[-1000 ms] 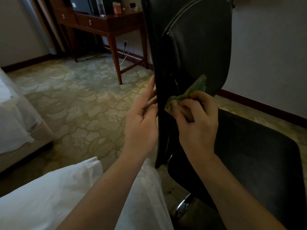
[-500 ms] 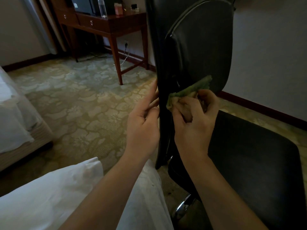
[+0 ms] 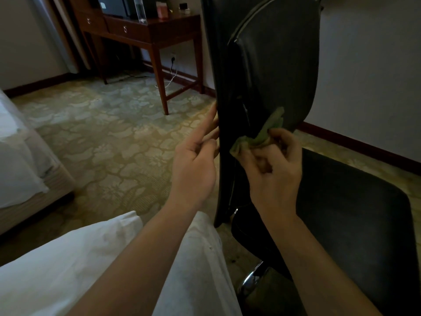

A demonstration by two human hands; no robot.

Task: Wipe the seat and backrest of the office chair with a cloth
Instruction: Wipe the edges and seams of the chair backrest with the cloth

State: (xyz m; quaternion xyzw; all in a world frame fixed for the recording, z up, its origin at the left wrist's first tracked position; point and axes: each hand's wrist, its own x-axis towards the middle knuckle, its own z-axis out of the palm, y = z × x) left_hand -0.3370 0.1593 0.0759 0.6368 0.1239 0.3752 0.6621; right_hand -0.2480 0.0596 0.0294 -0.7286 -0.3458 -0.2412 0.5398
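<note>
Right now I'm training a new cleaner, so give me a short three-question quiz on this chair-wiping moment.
1. True or false: the right hand grips a green cloth at the lower backrest.
2. Where do the left hand's fingers rest? A) on the seat B) along the backrest's side edge C) on the bed
3. Fill in: the clear bottle stands on the wooden ____.
Key: 1 true; 2 B; 3 desk.
</note>
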